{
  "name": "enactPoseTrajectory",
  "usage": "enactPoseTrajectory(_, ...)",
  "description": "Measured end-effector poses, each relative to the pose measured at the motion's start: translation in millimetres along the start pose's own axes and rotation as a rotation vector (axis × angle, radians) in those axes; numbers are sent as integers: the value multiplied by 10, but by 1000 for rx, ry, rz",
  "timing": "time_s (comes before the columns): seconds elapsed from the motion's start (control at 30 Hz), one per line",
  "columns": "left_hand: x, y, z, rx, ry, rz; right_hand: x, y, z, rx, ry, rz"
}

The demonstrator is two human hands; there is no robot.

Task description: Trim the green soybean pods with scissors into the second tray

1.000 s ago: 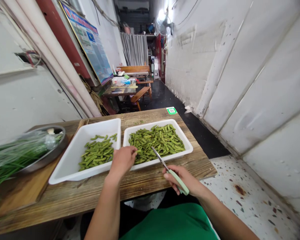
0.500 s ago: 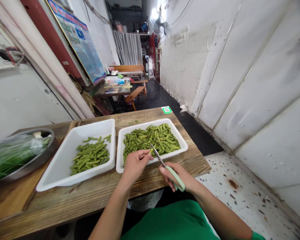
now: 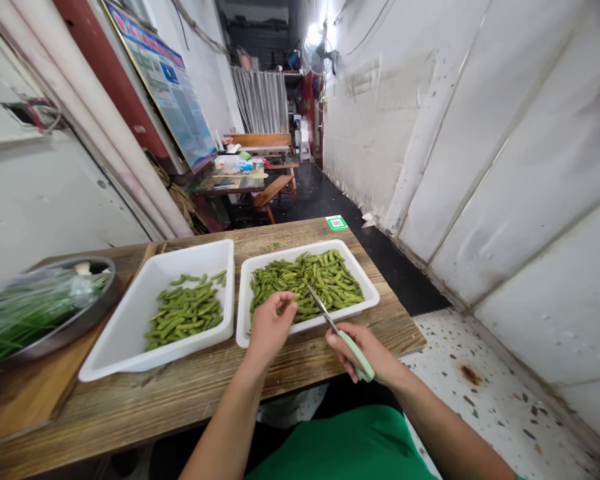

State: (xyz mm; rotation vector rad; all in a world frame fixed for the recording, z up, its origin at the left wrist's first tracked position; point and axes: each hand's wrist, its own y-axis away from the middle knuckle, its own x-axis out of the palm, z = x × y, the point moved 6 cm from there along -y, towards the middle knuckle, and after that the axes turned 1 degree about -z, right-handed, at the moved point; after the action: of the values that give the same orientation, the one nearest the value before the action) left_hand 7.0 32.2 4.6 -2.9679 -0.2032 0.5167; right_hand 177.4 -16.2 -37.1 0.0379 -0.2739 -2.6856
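My right hand point(image 3: 364, 341) grips a pair of scissors point(image 3: 323, 307) by the pale green handles, the blades pointing up and left over the right tray. Whether the blades are slightly parted is hard to make out. Just left of the tips, my left hand point(image 3: 271, 325) pinches a green edamame pod point(image 3: 295, 298), mostly hidden by the fingers. Beneath both hands, the right white tray point(image 3: 371, 295) holds a thick layer of edamame pods point(image 3: 325, 270). A deeper white tray point(image 3: 113, 327) on the left has a smaller heap of pods point(image 3: 185, 313) at its right side.
A metal bowl point(image 3: 111, 283) with bagged green stalks point(image 3: 40, 317) sits at the far left, by a wooden board point(image 3: 45, 393). The wooden table point(image 3: 195, 387) carries a green QR card point(image 3: 337, 223) at its far corner. Farther back stand another table and benches point(image 3: 275, 190).
My left hand has shifted slightly left with the pod, apart from the scissor tips. The scissors have moved a little right. The whole view has shifted slightly.
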Motion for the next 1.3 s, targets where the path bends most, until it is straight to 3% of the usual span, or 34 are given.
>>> enactPoseTrajectory(0.1,-67,-12,-27,-30,181,-85,42,26,46,-32,-26,39)
enactPoseTrajectory(0.23,37,33,-18,-215,587,13,112,37,47,-76,27,96)
enactPoseTrajectory(0.3,102,71,-19,-287,677,60,125,23,14,-73,62,97)
enactPoseTrajectory(0.57,126,115,-15,-271,476,20,109,1,40,-102,168,66)
enactPoseTrajectory(0.87,203,156,-19,-241,352,49,159,-3,22,-61,60,61)
enactPoseTrajectory(0.97,22,116,-19,-169,201,-30,150,-11,-29,-20,18,54)
enactPoseTrajectory(1.1,-718,118,-223,41,-415,-492,119,-14,-82,-20,-26,56)
enactPoseTrajectory(1.17,-971,145,-357,98,-753,-622,108,-15,-90,-40,-44,56)
enactPoseTrajectory(1.23,-1026,131,-406,129,-957,-594,110,-20,-94,-47,-58,61)
enactPoseTrajectory(1.3,-864,66,-331,154,-1015,-370,115,-27,-97,-41,-62,61)
